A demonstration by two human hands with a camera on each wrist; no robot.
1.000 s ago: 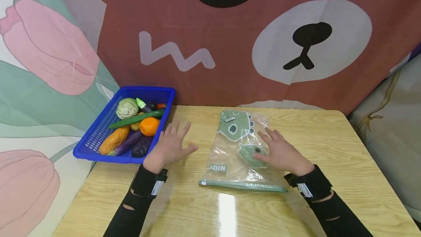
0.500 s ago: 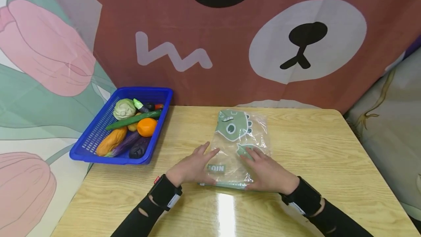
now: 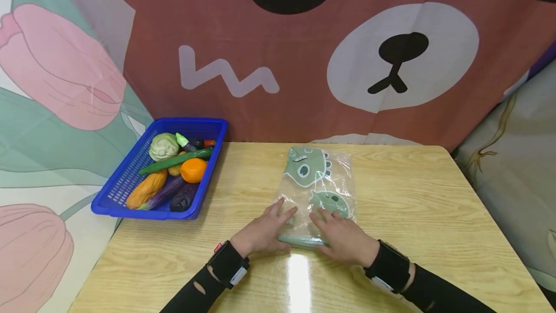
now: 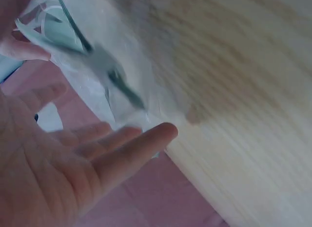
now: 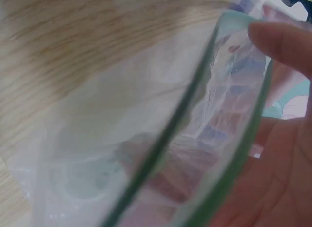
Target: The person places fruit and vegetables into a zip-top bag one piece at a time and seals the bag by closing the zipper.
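Observation:
A clear plastic zip bag (image 3: 339, 165) with green cartoon prints lies on the table, its green zip edge (image 3: 301, 241) towards the person. My left hand (image 3: 262, 231) is at the left end of that edge, and its fingers look straight in the left wrist view. At the other end my right hand (image 3: 345, 238) spreads its fingers over the bag. The right wrist view shows the thumb (image 5: 278, 41) touching the corner of the bag's mouth. There the two green strips (image 5: 165, 134) bow apart. Most of the zip's ends are hidden by the hands in the head view.
A blue basket (image 3: 104, 206) stands at the table's left, holding several vegetables and fruit: a cauliflower (image 3: 164, 146), a cucumber (image 3: 173, 161), an orange round fruit (image 3: 193, 170) and a purple eggplant (image 3: 167, 192). A printed cloth (image 3: 304, 76) hangs behind the wooden table (image 3: 412, 192).
My left hand has moved right from beside the basket to the bag's zip edge. My right hand has come down and left along the bag. The zip edge's ends have drawn inward.

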